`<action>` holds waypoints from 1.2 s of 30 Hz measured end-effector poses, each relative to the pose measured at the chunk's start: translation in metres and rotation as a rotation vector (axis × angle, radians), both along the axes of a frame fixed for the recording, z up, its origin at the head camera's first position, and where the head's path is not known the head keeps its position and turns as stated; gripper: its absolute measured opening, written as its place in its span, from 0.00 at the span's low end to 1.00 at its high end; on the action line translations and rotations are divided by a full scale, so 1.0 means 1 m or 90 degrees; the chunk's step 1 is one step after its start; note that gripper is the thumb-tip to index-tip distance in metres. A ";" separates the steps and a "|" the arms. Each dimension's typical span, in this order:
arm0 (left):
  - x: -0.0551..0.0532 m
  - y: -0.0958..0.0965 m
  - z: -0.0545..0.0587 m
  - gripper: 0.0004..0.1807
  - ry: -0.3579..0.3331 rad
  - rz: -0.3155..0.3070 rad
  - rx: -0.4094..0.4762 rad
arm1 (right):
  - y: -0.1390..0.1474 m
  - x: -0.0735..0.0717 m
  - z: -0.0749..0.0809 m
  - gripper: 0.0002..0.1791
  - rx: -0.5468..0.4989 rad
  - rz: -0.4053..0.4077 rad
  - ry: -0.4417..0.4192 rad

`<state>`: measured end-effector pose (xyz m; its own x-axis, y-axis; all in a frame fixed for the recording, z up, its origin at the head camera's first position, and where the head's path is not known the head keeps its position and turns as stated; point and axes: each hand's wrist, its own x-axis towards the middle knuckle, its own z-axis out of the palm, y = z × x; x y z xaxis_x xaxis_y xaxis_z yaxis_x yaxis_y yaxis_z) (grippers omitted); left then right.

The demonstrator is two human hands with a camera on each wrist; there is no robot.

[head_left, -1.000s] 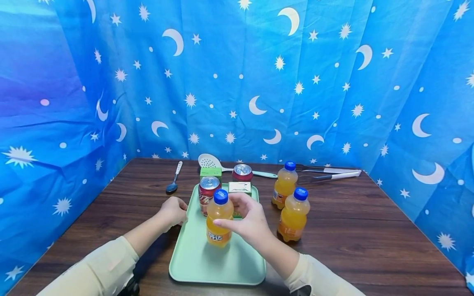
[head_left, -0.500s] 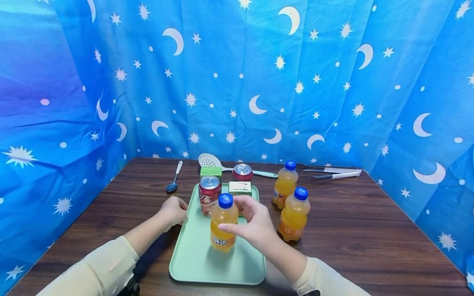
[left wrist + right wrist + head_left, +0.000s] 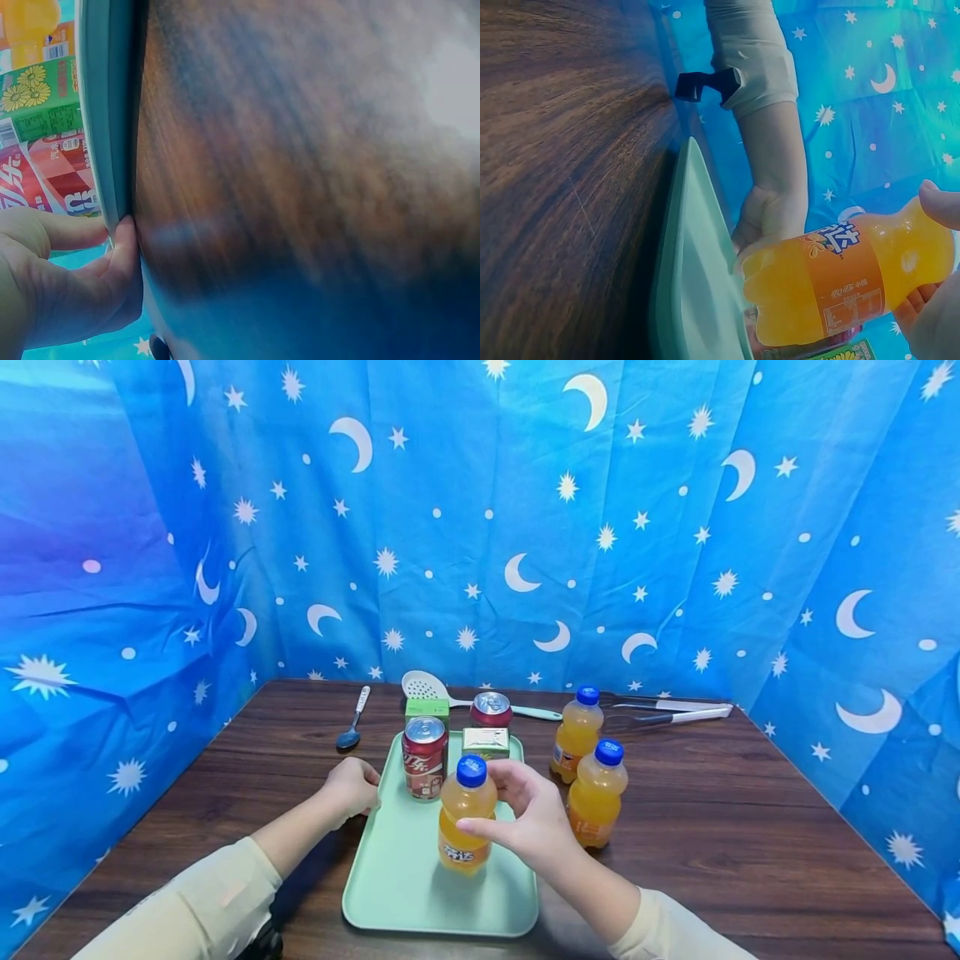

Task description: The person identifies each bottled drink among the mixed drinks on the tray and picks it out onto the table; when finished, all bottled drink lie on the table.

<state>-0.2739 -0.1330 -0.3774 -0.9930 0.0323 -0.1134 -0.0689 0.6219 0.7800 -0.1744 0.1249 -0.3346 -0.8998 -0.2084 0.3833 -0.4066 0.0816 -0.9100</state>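
Observation:
My left hand [image 3: 349,789] pinches the left rim of a light green tray [image 3: 420,906]; the left wrist view shows thumb and fingers on the tray edge [image 3: 105,112]. My right hand [image 3: 531,820] grips a blue-capped bottle of orange soda [image 3: 467,827], held upright over the tray's middle. In the right wrist view the soda bottle [image 3: 840,277] has its base near the tray; whether it touches is unclear. Behind it on the tray stand a red cola can [image 3: 425,764] and a green drink carton [image 3: 486,741].
Farther back are another green carton [image 3: 427,711] and a second red can [image 3: 491,708]. Two orange soda bottles [image 3: 577,735] stand right of the tray. A spoon [image 3: 348,739], a slotted spoon [image 3: 425,687] and dark-ended utensils with white handles [image 3: 693,716] lie toward the back.
My right hand has carried the soda bottle rightward and a little toward me over the tray, uncovering more of the front cola can. The left hand stays on the rim.

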 end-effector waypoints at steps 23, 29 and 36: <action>-0.001 0.000 0.000 0.09 -0.007 0.002 -0.005 | 0.019 0.010 0.011 0.27 -0.010 0.011 0.029; -0.001 0.000 0.001 0.10 -0.007 0.002 -0.002 | 0.024 0.013 0.012 0.27 -0.011 0.002 0.024; -0.002 0.000 0.000 0.09 -0.012 0.003 -0.008 | 0.032 0.015 0.011 0.27 -0.017 -0.005 0.023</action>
